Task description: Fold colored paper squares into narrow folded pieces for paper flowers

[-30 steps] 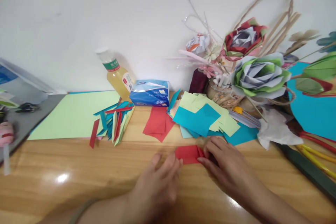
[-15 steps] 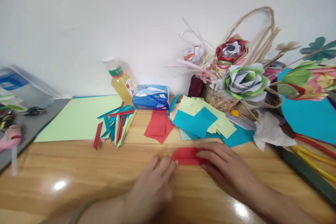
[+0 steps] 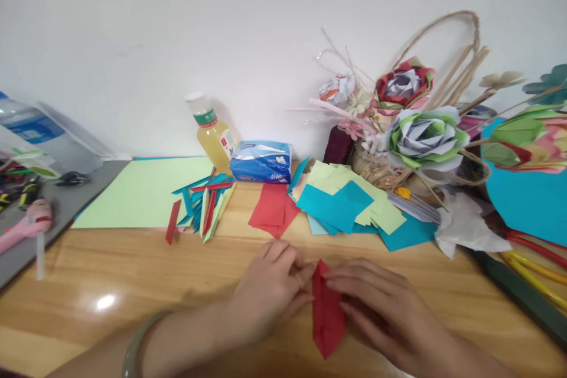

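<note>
Over the table (image 3: 177, 269), the right hand (image 3: 387, 301) pinches folded red paper (image 3: 326, 322), partly hiding it; the left hand's (image 3: 268, 292) grip is unclear.

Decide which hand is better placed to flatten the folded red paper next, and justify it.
Probably the right hand: its fingertips overlap the folded red paper from the right, while the left hand is only at its left edge.
</note>
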Available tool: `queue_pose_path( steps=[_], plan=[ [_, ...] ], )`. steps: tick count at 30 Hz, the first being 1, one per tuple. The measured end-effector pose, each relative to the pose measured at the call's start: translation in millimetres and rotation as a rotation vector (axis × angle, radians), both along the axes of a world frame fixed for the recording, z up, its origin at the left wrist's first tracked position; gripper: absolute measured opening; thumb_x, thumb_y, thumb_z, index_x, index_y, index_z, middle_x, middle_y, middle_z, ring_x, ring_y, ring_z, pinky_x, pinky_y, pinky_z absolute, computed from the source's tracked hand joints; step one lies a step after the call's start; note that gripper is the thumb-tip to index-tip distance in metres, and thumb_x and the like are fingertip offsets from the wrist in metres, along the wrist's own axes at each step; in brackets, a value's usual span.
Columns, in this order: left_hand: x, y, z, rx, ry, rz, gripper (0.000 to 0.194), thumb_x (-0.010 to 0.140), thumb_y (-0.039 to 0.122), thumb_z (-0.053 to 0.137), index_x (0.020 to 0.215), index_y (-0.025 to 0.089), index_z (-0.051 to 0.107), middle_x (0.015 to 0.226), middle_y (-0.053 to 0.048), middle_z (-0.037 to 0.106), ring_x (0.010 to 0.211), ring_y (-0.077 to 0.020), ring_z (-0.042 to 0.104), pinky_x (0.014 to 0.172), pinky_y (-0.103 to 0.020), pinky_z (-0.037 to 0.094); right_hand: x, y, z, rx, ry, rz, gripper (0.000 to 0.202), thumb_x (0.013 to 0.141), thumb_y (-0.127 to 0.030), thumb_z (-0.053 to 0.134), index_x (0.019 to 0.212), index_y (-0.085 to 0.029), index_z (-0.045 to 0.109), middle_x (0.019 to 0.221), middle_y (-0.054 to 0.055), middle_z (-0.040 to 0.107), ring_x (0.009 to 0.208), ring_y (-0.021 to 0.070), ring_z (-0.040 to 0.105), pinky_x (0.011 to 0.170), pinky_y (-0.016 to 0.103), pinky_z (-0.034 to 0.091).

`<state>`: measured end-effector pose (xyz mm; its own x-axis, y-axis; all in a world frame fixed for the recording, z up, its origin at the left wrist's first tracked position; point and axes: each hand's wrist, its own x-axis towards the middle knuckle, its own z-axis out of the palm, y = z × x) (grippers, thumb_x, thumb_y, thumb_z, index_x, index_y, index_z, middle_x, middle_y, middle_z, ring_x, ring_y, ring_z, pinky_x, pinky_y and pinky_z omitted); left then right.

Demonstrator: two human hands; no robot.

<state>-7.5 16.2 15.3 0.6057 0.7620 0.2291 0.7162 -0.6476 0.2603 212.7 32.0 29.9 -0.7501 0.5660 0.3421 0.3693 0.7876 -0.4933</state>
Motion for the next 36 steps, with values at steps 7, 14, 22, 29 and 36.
queue_pose_path(
  steps=[7, 14, 22, 29, 36],
  plan=[
    [2.8, -8.6, -1.9, 0.213, -0.162, -0.079, 0.016, 0.091, 0.025, 0.048, 0.096, 0.015, 0.060, 0.080, -0.002, 0.064, 0.075, -0.0173, 0.052, 0.070, -0.030, 0.045, 0.1, 5.3, -24.0, 0.419, -0.158, -0.106, 0.028, 0.089, -0.015, 0.044, 0.109, -0.012, 0.063, 0.110, 0.009, 0.066, 0.101, 0.0219, 0.060, 0.083, 0.036, 0.052],
    [5.9, -8.9, -10.8, 0.336, 0.048, -0.127, 0.015, 0.090, 0.022, 0.050, 0.086, 0.015, 0.062, 0.081, -0.003, 0.064, 0.075, -0.0164, 0.055, 0.070, -0.031, 0.043, 6.6, 0.1, -19.2, 0.491, -0.181, -0.193, 0.025, 0.090, -0.014, 0.040, 0.095, -0.011, 0.064, 0.085, 0.009, 0.069, 0.070, 0.0191, 0.064, 0.059, 0.033, 0.055],
    [-2.6, -7.2, -11.1, 0.407, 0.105, -0.132, 0.021, 0.093, 0.014, 0.040, 0.099, 0.013, 0.061, 0.093, -0.006, 0.066, 0.088, -0.0183, 0.056, 0.082, -0.034, 0.043, 2.5, 2.6, -25.5, 0.340, -0.206, -0.232, 0.026, 0.091, -0.019, 0.040, 0.105, -0.010, 0.060, 0.089, 0.011, 0.064, 0.080, 0.0220, 0.063, 0.063, 0.034, 0.055],
    [-4.3, -1.1, -10.9, 0.395, 0.068, -0.127, 0.013, 0.091, 0.015, 0.050, 0.094, 0.014, 0.062, 0.094, -0.005, 0.067, 0.089, -0.0169, 0.057, 0.084, -0.032, 0.045, 16.4, 12.8, -16.3, 0.047, -0.217, -0.092, 0.033, 0.085, -0.023, 0.053, 0.118, -0.021, 0.055, 0.099, 0.007, 0.061, 0.088, 0.0183, 0.060, 0.070, 0.030, 0.053],
    [-6.1, 4.8, -4.4, 0.462, 0.029, -0.186, 0.018, 0.090, 0.010, 0.047, 0.087, 0.012, 0.065, 0.091, -0.005, 0.069, 0.085, -0.0186, 0.059, 0.079, -0.033, 0.048, 14.7, 17.9, -16.3, 0.256, -0.180, -0.041, 0.017, 0.090, -0.019, 0.048, 0.096, -0.015, 0.064, 0.080, 0.007, 0.060, 0.077, 0.0199, 0.058, 0.064, 0.033, 0.049]
  ],
)
